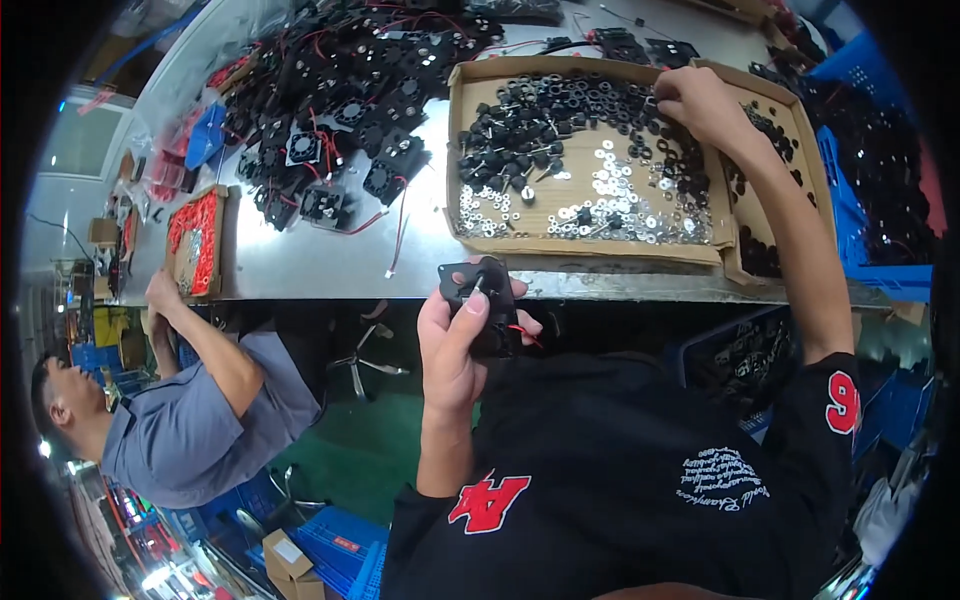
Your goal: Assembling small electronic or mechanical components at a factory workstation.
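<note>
The middle tray (590, 245) holds black knobs (515, 135) left, rings (605, 100) far, washers (612, 180) near. The left hand (455, 345) grips a black part (502, 318) nearer than the table (330, 265); the right hand (708, 108) curls at the tray's far-right corner, its hold unclear.

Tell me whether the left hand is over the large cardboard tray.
No, the left hand holds a black part in front of the table, outside the large cardboard tray.
</note>
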Tool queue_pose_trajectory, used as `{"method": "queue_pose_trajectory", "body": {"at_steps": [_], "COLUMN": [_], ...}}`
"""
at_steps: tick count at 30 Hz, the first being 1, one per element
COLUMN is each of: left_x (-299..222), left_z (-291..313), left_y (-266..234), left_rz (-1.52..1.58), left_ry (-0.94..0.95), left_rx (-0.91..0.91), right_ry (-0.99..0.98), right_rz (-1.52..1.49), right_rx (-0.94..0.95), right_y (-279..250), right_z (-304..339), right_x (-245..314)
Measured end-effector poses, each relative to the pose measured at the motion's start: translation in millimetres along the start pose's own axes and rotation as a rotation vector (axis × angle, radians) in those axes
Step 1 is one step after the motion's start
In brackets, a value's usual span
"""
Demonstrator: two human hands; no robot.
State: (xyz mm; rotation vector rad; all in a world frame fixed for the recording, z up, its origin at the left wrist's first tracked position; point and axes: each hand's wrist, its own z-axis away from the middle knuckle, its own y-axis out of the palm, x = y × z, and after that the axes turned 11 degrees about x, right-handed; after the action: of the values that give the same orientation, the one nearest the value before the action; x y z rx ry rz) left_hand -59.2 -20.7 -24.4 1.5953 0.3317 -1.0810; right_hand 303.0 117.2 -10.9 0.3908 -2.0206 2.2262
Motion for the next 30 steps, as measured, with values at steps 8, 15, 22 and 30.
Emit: {"method": "queue_pose_trajectory", "body": {"at_steps": [8, 15, 22, 30], "left_x": [6, 20, 18, 25], "left_z": [-10, -24, -26, -26], "left_y": [16, 26, 36, 37], "left_rz": [-0.138, -0.225, -0.275, -0.294], "left_ry": [-0.129, -0.141, -0.163, -0.165], "left_rx": [-0.007, 0.024, 0.062, 0.036], "right_ry": [0.000, -0.027, -0.193, -0.180], "right_rz": [-0.555, -1.237, -1.514, -1.406], "right_rx": [-0.082, 0.213, 0.115, 0.054], "right_y": [2, 8, 42, 48], "right_z": [34, 117, 132, 131], "right_x": [-2, 124, 146, 144]}}
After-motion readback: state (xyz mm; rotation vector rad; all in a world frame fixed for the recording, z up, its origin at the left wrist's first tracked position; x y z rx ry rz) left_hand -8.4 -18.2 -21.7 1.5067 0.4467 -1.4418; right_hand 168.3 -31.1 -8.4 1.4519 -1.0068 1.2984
